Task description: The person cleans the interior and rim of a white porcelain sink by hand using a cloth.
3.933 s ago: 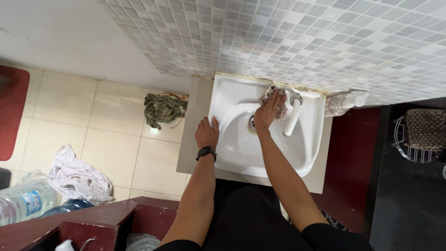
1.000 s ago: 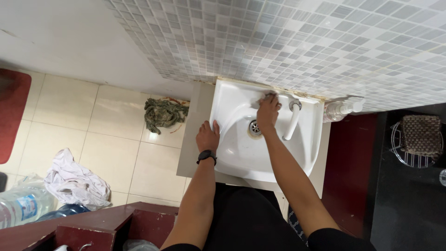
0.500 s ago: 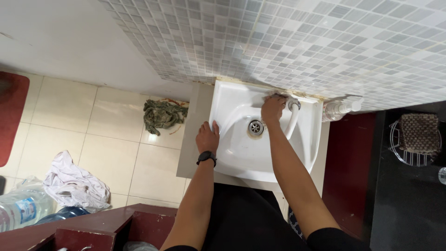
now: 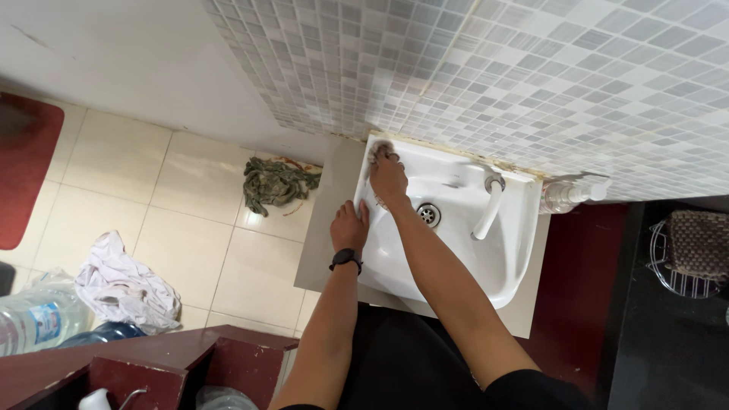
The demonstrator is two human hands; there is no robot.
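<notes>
Since the frame half a second back, your right hand (image 4: 389, 176) had slid from beside the tap over to the back left corner of the sink (image 4: 510, 258), taking the rag with it. The fingers were curled down over that pale cloth (image 4: 377, 152), pressing it flat against the rim, so only a scrap of it peeked out past your fingertips. Looks like that grip was about pushing down hard, not carrying anything. Your left hand (image 4: 349, 225), with the black wristband (image 4: 345, 259), lay mostly flat on the sink's left edge, fingers hooked over the lip and holding nothing, probably just bracing you while you leaned in. Moving outward, the drain (image 4: 428, 214) sat just right of your forearm, and the white faucet (image 4: 489, 206) pointed down into the bowl. A clear pump bottle (image 4: 566, 194) lay against the mosaic wall (image 4: 531, 68) at the sink's right. On the tiled floor (image 4: 190, 228) there was a crumpled green rag (image 4: 277, 183), a white cloth heap (image 4: 121, 285) and a big water bottle (image 4: 34, 323).
</notes>
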